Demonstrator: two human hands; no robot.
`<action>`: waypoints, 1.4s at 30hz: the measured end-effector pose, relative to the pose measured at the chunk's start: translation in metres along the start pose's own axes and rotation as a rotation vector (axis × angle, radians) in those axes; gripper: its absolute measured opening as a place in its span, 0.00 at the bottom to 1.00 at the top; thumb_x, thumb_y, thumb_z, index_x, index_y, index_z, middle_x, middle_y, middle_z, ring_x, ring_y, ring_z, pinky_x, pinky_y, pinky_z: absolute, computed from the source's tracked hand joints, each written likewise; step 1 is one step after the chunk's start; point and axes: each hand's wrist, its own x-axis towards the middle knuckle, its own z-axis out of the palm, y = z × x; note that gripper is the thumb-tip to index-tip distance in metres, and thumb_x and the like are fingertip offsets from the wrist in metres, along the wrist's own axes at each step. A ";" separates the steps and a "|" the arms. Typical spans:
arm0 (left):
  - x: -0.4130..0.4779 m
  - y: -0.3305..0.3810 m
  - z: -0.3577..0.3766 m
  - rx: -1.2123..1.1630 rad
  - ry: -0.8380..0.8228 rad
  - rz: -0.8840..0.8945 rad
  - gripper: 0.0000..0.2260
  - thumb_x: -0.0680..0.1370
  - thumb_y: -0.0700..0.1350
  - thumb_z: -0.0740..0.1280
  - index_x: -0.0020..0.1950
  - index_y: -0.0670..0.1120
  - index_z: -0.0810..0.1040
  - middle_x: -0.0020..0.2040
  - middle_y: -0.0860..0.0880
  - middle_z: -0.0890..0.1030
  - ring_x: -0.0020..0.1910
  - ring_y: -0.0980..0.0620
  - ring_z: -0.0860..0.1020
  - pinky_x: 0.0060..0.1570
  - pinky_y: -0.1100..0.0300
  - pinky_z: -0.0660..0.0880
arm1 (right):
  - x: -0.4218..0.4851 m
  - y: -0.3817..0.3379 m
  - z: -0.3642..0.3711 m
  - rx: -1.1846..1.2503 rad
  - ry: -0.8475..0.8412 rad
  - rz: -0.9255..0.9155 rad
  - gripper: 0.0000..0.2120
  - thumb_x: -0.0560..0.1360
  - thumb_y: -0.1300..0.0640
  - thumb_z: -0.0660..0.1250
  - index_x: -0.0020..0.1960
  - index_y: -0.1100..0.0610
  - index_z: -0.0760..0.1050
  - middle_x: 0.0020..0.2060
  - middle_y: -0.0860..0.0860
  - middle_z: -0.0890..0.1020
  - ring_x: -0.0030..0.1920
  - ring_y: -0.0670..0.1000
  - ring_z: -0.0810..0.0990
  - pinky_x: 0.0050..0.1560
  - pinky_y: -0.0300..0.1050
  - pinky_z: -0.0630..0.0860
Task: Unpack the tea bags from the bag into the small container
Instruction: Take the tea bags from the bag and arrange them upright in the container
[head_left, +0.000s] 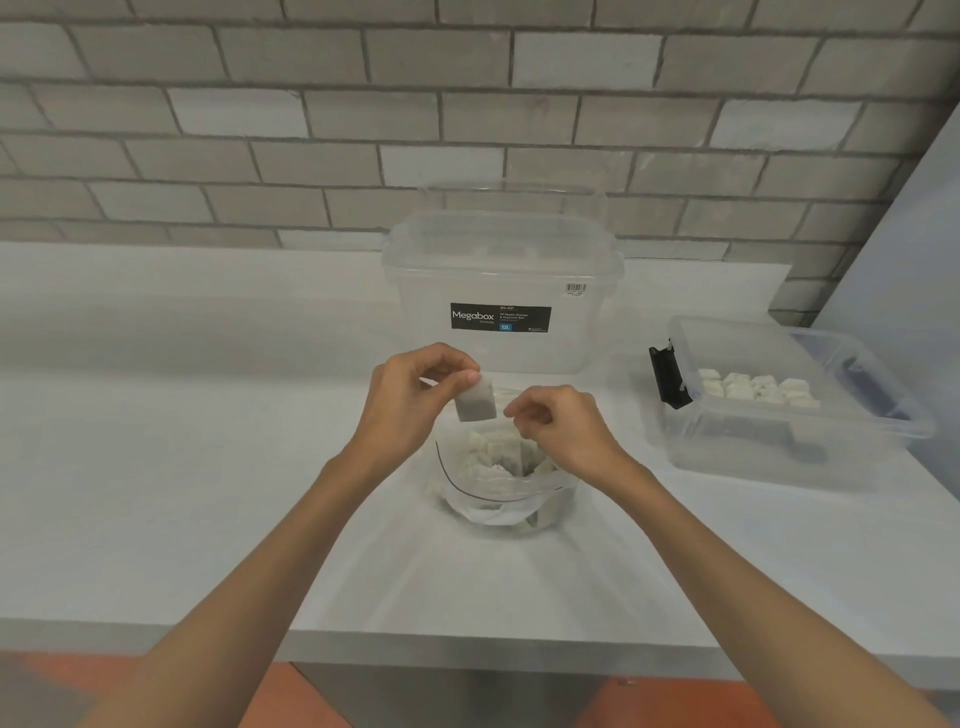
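Note:
A clear zip bag (498, 493) stands open on the white counter, with several pale tea bags inside. My left hand (410, 400) pinches one tea bag (475, 401) by its top and holds it just above the bag's mouth. My right hand (563, 428) grips the bag's right rim, fingers curled. The small clear container (789, 415) sits to the right, open, with several tea bags (756, 388) lined up inside it.
A large clear Megabox storage box (501, 291) with a lid stands behind the bag against the brick wall. A black clip (667, 376) hangs on the small container's left end. The counter's front edge (467, 649) is near me.

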 end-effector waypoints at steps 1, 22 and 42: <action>0.000 -0.001 -0.001 0.014 -0.002 0.001 0.02 0.75 0.45 0.72 0.42 0.49 0.83 0.41 0.56 0.83 0.40 0.61 0.78 0.40 0.71 0.71 | 0.001 0.002 0.002 -0.067 -0.043 -0.008 0.14 0.75 0.68 0.61 0.50 0.57 0.83 0.42 0.50 0.83 0.46 0.50 0.81 0.44 0.30 0.73; 0.001 -0.011 -0.003 0.070 -0.124 -0.153 0.08 0.76 0.39 0.68 0.42 0.51 0.84 0.44 0.55 0.85 0.45 0.57 0.81 0.50 0.64 0.75 | -0.003 -0.005 -0.028 0.877 0.030 0.439 0.05 0.75 0.69 0.66 0.45 0.60 0.73 0.39 0.56 0.82 0.37 0.52 0.85 0.34 0.40 0.78; 0.040 0.036 0.017 0.158 -0.190 0.094 0.05 0.75 0.45 0.72 0.40 0.53 0.81 0.39 0.62 0.81 0.39 0.69 0.76 0.42 0.78 0.67 | 0.004 -0.032 -0.077 0.128 0.323 -0.208 0.09 0.76 0.58 0.68 0.53 0.47 0.79 0.45 0.41 0.81 0.43 0.41 0.78 0.42 0.28 0.71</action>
